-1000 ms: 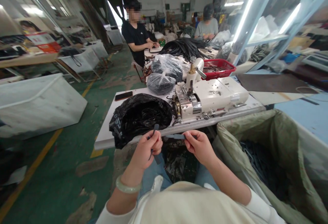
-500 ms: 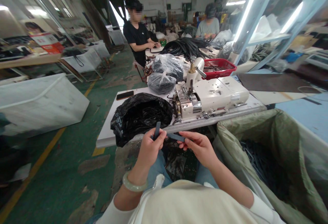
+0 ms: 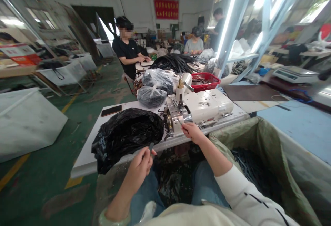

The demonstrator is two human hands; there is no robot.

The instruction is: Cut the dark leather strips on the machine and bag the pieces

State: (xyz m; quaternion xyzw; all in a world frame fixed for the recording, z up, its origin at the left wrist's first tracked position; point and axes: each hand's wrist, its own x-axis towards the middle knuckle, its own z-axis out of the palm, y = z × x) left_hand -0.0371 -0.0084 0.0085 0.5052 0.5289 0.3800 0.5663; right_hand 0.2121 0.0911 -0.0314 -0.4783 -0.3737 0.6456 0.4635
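Note:
My left hand (image 3: 141, 164) is closed round a short dark grey strip (image 3: 151, 146), whose end sticks up past the fingers. It is just off the table's front edge, near the open black plastic bag (image 3: 124, 129). My right hand (image 3: 191, 132) is raised to the front of the white machine (image 3: 204, 105), by its metal working end. Its fingers pinch a thin strip (image 3: 179, 121), seen nearly edge-on and small. Whether the strip touches the machine, I cannot tell.
A phone (image 3: 111, 110) and clear bags of dark pieces (image 3: 152, 96) lie on the white table (image 3: 86, 146). To the right stands a green-lined bin (image 3: 278, 146) holding dark strips. Behind are a red basket (image 3: 218, 80) and a co-worker in black (image 3: 129, 52).
My hands have moved apart. The right one has gone forward to the machine with a strip, while the left one has moved down and left. The view has turned right.

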